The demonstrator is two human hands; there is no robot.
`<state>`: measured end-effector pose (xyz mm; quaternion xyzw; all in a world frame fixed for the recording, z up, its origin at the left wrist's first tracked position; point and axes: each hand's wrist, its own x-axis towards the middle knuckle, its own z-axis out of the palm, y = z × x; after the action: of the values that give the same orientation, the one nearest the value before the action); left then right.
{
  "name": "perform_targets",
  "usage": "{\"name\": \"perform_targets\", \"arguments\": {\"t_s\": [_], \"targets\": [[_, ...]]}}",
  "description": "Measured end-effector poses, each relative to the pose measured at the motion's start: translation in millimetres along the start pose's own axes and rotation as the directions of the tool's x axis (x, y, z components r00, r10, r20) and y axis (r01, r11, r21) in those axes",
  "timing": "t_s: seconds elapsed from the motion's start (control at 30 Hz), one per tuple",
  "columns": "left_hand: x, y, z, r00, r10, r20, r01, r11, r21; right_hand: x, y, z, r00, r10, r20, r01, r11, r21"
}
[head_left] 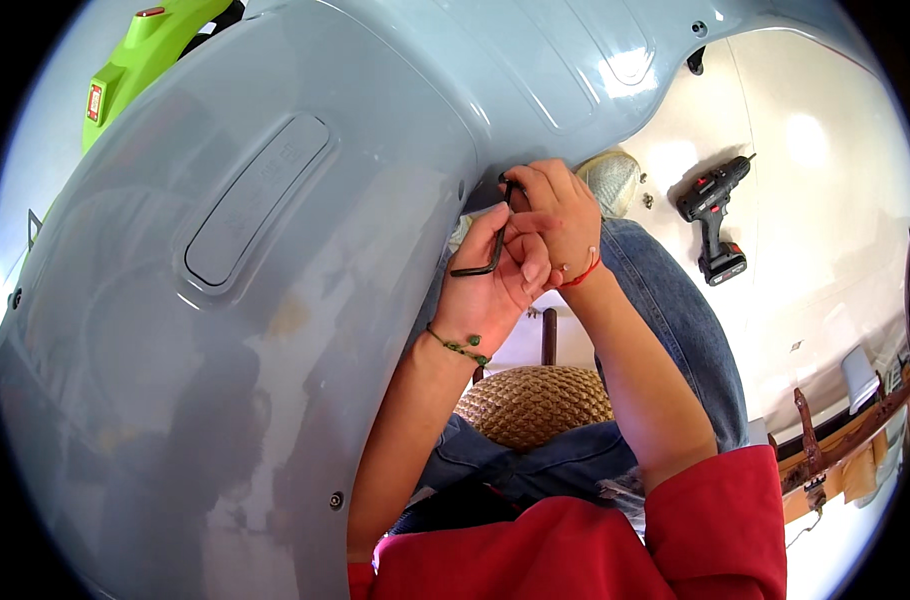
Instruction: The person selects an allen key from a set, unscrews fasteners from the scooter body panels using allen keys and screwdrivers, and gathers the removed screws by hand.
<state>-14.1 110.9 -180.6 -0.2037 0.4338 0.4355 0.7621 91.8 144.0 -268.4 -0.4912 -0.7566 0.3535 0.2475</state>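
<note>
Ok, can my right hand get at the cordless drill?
Probably yes: nothing covers the cordless drill, lying right of your right hand, though that hand is busy at the black hex key.

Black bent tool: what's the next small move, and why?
Perhaps tilt the black bent tool slightly to show its upper end: the right hand partly covers it beside the grey panel, leaving contact unclear, while the left hand grips lower.

From my feed I'd say a workshop/repair spot, tho can't tell if home or biz: cordless drill + loose screws on pale flr, right; big grey moulded body shell, left; woven seat, near.
</note>
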Motion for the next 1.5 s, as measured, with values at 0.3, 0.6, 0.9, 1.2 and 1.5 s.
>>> {"name": "perform_targets", "arguments": {"t_s": [0.3, 0.6, 0.9, 1.2, 1.5], "targets": [[-14.7, -18.3, 24.7, 0.988, 0.155, 0.007, -0.155, 0.987, -0.033, -2.7, -4.5, -2.9, 0.998, 0.041, -0.048, -0.038, 0.997, 0.062], [-22.6, -25.6, 35.6, 0.981, 0.182, -0.062, -0.176, 0.98, 0.09, -3.9, -8.3, 5.3, 0.992, 0.021, -0.122, -0.025, 0.999, -0.029], [-21.9, -29.0, 41.9, 0.982, 0.184, -0.032, -0.18, 0.977, 0.111, -0.9, 3.3, 0.9, 0.995, -0.036, -0.096, 0.026, 0.995, -0.099], [-22.6, -29.7, 45.5, 0.981, 0.173, -0.084, -0.164, 0.981, 0.104, 0.7, -17.5, -3.1, 0.982, 0.172, -0.074, -0.183, 0.969, -0.164], [-22.9, -31.0, 43.7, 0.985, 0.174, -0.002, -0.173, 0.98, 0.103, 5.2, 4.8, -9.0, 0.979, -0.19, 0.08, 0.197, 0.976, -0.095]]}}
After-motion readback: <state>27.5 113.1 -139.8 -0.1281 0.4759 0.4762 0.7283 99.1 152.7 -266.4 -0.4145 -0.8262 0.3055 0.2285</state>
